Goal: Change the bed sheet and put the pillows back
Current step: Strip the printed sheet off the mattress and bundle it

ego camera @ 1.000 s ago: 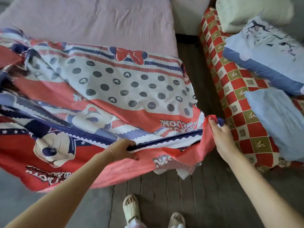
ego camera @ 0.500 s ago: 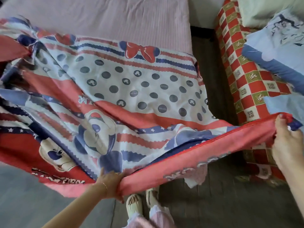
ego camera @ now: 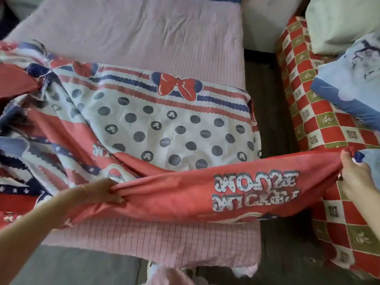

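Left hand (ego camera: 107, 192) and right hand (ego camera: 356, 177) each clench the near red edge of the sheet (ego camera: 164, 124), stretched across the mattress (ego camera: 144, 38). Spreading is underway; next, probably pulling it flat. Pillows (ego camera: 349, 79) wait far right.

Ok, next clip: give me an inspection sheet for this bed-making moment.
Surface: bed in pink striped cover, far half bare.
Job's things: printed sheet spread partway over the bed, red edge pulled taut; pillows stacked on the checkered sofa.
Clutter: nothing seen.
Hands: left hand grips the red edge; right hand pinches the sheet's corner.
Cables: nothing seen.
Surroundings: dark wooden floor between bed and sofa.
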